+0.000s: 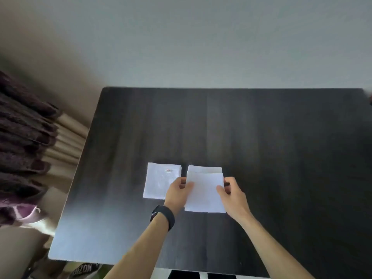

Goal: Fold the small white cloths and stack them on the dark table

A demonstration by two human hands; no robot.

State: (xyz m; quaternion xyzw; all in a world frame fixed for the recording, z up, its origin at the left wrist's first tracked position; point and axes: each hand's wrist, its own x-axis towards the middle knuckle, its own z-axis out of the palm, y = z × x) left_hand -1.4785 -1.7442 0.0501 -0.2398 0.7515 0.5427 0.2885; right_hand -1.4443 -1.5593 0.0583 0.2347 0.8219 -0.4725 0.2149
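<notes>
Fingers (221,190) pinching white cloth (205,196), folded cloth (159,181) beside, dark table (261,137)

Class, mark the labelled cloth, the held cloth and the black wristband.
labelled cloth (159,181): head view, its centre.
held cloth (204,192): head view, top layer's middle.
black wristband (166,215): head view, the strap.

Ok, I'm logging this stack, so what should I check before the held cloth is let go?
1. Left hand pinches the top cloth at its left edge: ok.
2. Right hand pinches its right edge: ok.
3. Top cloth squared with the lower cloth: not ok, the lower far edge shows.
4. Top cloth lying fully down: cannot tell.
5. Labelled cloth on the stack: not ok, it lies apart at the left.
</notes>
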